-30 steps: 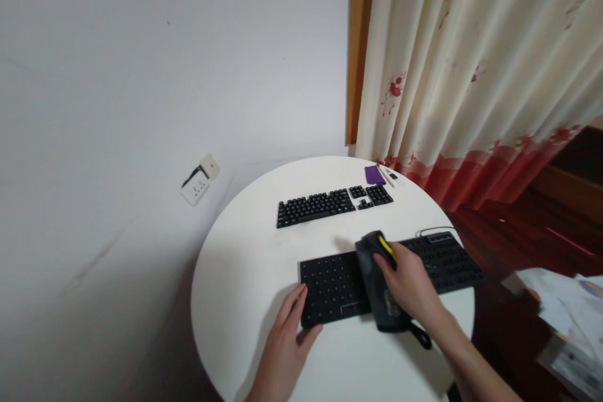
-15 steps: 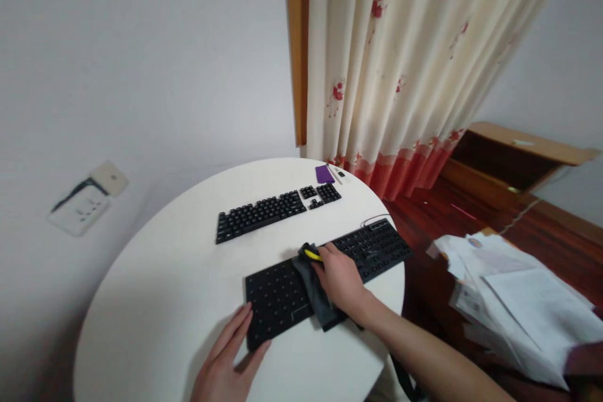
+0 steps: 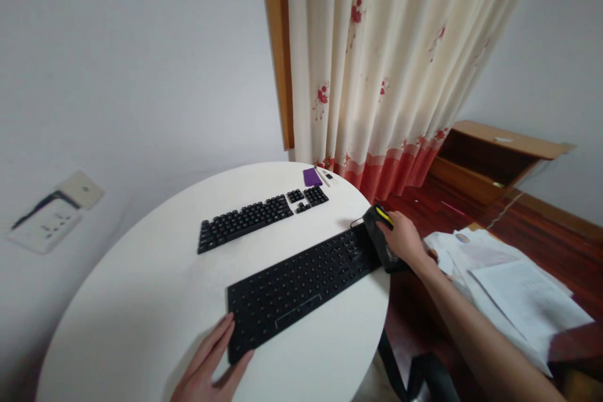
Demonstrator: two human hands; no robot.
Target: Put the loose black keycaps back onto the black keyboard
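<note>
A black keyboard base with its keycaps off lies slanted across the white round table. My left hand grips its near left corner, fingers on the left end and thumb at the front edge. At the base's right end, my right hand is closed on a dark grey cloth. A yellow-and-black tool, its kind unclear, shows between the fingers and the cloth. Behind the base, loose black keycaps are laid out in keyboard order.
A purple folded cloth and a slim white item lie at the table's back edge. A floral curtain hangs behind. White bags and papers sit right of the table, and a wall socket is at left.
My right hand has swept the cloth rightward along the keyboard base, from its middle to its right end. My left hand keeps its place at the corner. The whole view has shifted slightly.
</note>
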